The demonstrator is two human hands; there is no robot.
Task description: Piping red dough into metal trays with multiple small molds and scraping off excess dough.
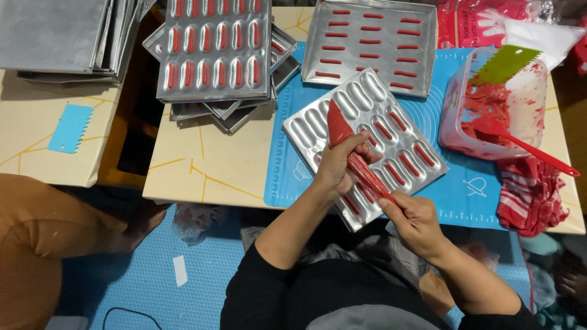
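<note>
Both your hands, left (336, 168) and right (413, 220), clench the red piping bag (354, 153) over the mould tray (306, 131); its far-left wells remain unfilled.

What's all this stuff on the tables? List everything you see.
Piping bag: one, red batter, gripped over the mould tray.
Mould tray: one, silver, oval cavities partly filled with red strips, on the mat.
Baking mat: one, blue, under the tray.
Flat tray: one, silver, rows of red strips, behind.
Stacked mould trays: several, silver, filled, upper middle.
Empty tray pile: several, grey, top left.
Tub: one, clear, red batter, right.
Spatula: one, red, in tub.
Toothed scrapers: green in tub, blue left table.
Cloth: one, red striped.
Left hand: squeezing bag.
Right hand: holding bag's end.
</note>
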